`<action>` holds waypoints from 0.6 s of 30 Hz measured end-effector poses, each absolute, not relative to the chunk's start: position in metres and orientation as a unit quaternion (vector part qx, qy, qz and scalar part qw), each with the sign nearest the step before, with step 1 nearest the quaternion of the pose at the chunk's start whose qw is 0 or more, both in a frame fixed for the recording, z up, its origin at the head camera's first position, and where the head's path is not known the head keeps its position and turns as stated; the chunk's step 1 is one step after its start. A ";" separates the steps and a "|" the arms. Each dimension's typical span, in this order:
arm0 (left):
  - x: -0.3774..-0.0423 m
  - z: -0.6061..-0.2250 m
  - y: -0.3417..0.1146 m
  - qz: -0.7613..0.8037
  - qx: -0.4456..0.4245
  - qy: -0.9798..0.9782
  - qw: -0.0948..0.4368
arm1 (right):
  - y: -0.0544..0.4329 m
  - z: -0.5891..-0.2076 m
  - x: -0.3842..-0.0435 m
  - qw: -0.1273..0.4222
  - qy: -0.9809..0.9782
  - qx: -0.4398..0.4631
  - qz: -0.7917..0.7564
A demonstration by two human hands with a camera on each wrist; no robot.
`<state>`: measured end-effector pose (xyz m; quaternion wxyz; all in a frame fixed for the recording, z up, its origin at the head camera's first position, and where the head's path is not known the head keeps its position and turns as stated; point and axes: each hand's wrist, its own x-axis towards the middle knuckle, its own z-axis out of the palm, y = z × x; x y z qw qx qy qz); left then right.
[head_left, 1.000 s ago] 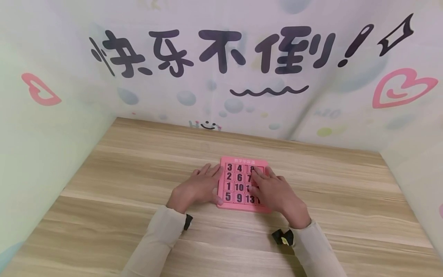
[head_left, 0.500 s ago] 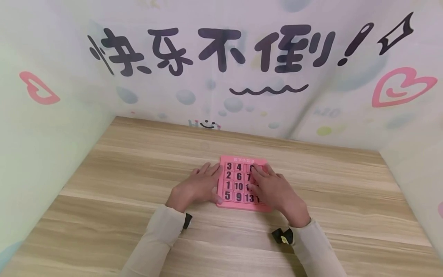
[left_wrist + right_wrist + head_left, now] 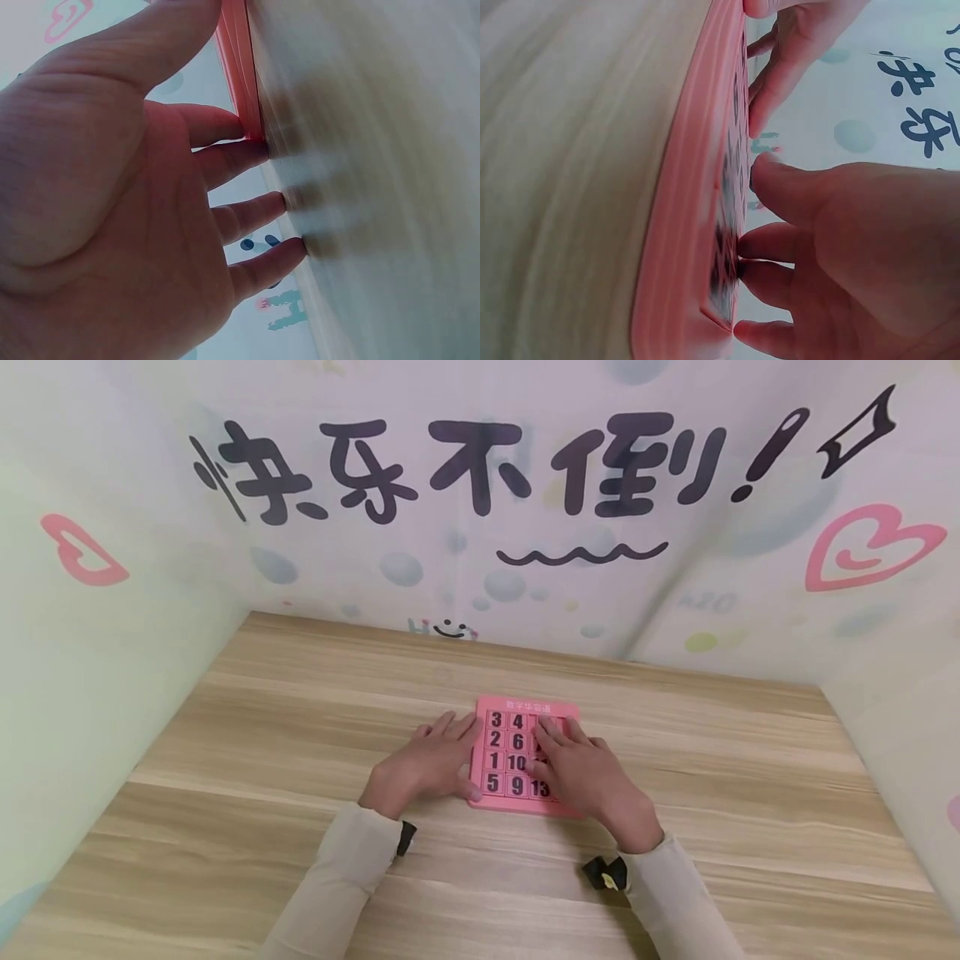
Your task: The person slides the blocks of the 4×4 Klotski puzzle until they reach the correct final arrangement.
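Note:
A pink number slide puzzle [image 3: 517, 806] lies flat on the wooden table, with black numbers on its square tiles. My left hand [image 3: 435, 762] rests along its left edge, thumb by the near corner. In the left wrist view the lower fingers [image 3: 270, 270] of that hand reach down to the table, and the thumb meets the puzzle's side [image 3: 238, 60]. My right hand [image 3: 588, 772] lies over the right-hand columns and hides several tiles. Its fingertips [image 3: 754, 246] touch the tile face, seen from the side in the right wrist view, and its thumb reaches toward the 10.
Wood-grain table [image 3: 300, 693] surrounds the puzzle. A printed cloth wall [image 3: 465, 593] with large black characters rises behind it, and pale panels stand at left and right. Both sleeves are light; a black bow [image 3: 605, 872] hangs at the right cuff.
My right hand has shifted a little to the left across the tiles, now covering the 8 and 7 that showed before. The left hand stays in place.

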<state>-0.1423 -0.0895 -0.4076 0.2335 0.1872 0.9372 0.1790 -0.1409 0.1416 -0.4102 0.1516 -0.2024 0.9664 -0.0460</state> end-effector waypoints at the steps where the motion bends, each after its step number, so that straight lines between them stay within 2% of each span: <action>1: -0.142 -0.408 -0.090 0.179 0.188 0.937 0.233 | 0.142 -0.410 -0.141 0.153 0.966 -0.201 -0.047; 18: -0.141 -0.409 -0.089 0.180 0.189 0.938 0.231 | 0.150 -0.404 -0.141 0.156 0.966 -0.196 -0.063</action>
